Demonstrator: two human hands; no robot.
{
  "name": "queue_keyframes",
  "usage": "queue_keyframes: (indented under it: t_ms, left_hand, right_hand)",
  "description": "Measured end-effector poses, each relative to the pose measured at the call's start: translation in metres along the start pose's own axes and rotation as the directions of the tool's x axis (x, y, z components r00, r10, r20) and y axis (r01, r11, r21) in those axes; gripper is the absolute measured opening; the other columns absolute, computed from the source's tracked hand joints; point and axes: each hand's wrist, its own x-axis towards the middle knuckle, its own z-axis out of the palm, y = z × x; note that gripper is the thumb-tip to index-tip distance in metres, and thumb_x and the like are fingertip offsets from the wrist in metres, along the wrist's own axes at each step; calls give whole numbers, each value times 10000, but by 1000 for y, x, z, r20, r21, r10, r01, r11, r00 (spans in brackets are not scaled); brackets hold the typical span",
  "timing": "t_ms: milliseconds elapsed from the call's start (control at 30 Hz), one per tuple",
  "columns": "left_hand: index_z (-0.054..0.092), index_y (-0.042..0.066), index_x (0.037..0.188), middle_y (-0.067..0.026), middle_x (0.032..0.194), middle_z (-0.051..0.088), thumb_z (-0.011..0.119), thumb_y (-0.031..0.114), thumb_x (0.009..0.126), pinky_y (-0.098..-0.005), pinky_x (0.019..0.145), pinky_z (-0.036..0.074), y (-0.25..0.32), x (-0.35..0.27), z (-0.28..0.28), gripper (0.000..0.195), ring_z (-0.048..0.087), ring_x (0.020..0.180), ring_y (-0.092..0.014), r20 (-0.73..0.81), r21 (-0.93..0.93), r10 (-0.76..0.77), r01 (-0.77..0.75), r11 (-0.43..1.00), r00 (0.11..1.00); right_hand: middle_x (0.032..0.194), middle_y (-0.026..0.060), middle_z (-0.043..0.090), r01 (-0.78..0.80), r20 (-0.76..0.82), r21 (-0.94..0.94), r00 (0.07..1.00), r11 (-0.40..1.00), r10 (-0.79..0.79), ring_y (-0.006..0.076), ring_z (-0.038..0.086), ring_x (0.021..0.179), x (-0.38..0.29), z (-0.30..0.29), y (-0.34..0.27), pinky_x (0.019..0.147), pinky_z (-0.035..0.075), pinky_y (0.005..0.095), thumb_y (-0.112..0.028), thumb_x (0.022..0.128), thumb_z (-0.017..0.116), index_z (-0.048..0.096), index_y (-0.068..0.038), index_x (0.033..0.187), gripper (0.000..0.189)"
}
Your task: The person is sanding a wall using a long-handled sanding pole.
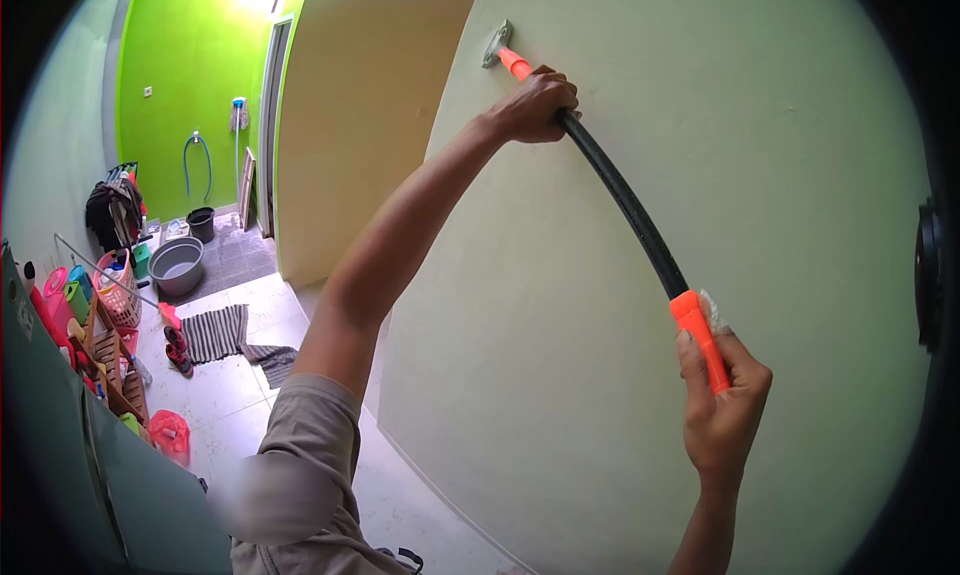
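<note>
In front of a pale green wall I hold a long-handled scraper-like tool with a black shaft. Its flat grey head, joined by an orange collar, is at the wall's upper left; whether it touches the surface is unclear. My left hand is wrapped around the upper shaft, just below that collar. Lower right, my right hand grips the orange handle end, thumb along its near side. A small whitish, fuzzy piece shows beside that end, partly behind the fingers.
A grey-green cabinet stands at lower left. Behind it are a wooden rack, a pink laundry basket and a red plastic bag. Striped mats and shoes lie on the tiles. Farther off sits a grey tub.
</note>
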Motion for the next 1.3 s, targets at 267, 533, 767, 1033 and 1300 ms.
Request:
queue_keyframes:
  t_ms: [267,533,767,1033,1300]
  left_hand:
    - [586,35,666,-107,763,605,700,84,841,-435,855,437,-58,5,-6,215,597,837,-317,10,123,-100,98,988,995]
    - [545,36,654,-111,750,584,718,124,888,-437,850,453,-21,27,1,304,587,871,-316,85,34,-76,74,997,993]
    - [531,37,649,-89,715,540,683,99,913,-432,881,438,3,14,-15,311,559,839,-286,101,34,-126,123,992,987]
    - [546,35,670,-111,791,577,699,99,900,-440,866,428,-50,15,-19,284,567,864,-313,46,41,-93,92,995,995]
    - [534,34,684,-126,797,570,720,142,917,-458,813,443,-50,27,-7,317,569,864,-332,43,66,-87,84,994,995]
  right_hand:
    - [723,137,644,-7,76,76,997,997,1,100,480,621,58,22,18,616,472,279,-95,1010,668,681,110,1275,335]
    - [810,192,731,-65,150,-66,986,996,74,97,542,628,40,-22,-3,640,503,264,-73,1005,663,674,100,1300,342]
    - [608,108,540,-12,23,8,1000,1000,12,100,445,552,19,-16,-11,541,423,289,-25,984,659,681,99,1298,339]
    - [641,158,601,85,-3,15,996,996,-85,131,449,530,53,18,-20,528,426,305,-76,1004,667,677,108,1281,332]
    - [627,135,535,61,42,-36,997,997,-59,142,441,533,54,6,-4,532,414,286,-100,1015,667,697,73,1274,312]
